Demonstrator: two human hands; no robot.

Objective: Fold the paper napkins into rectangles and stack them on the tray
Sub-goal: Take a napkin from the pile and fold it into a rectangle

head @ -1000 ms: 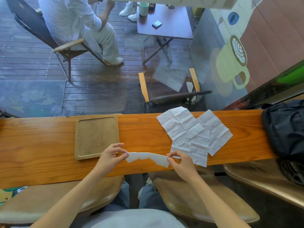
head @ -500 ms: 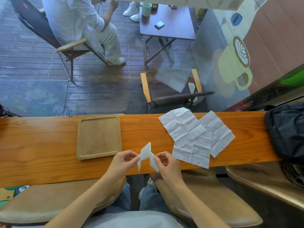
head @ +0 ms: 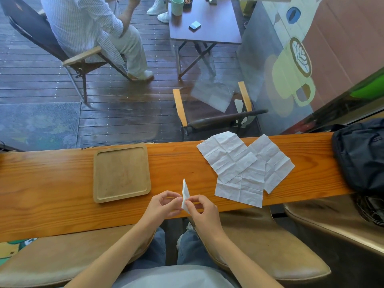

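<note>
While both hands meet over the near edge of the wooden counter [head: 52, 183], they pinch one folded paper napkin [head: 185, 194] between them — left hand [head: 164, 204] has thumb and forefinger curled on its left face, right hand [head: 202, 206] pinches the right face, fingertips of the two hands almost touching. Napkin stands on edge, a narrow white sliver pointing up and away from the hands, lower part hidden between the fingers; how many layers it has cannot be told.

Wooden tray [head: 121, 173] lies flat on the counter just left of and beyond the left hand, apart from it, nothing on it. Unfolded napkins [head: 243, 163] — three creased white sheets overlapping each other — lie flat on the counter to the right of and beyond the right hand, near but not touching it; the nearest sheet's corner reaches the counter's near edge.

Black bag [head: 361, 156] sits at the counter's far right end, well apart from the right hand. Tan padded stools [head: 270, 252] under the forearms, jeans between them. Beyond the counter, through glass: a wood deck, a folding chair [head: 214, 119], a small table [head: 205, 23] with a green cup [head: 177, 5], and a seated person in a striped shirt [head: 83, 23].
</note>
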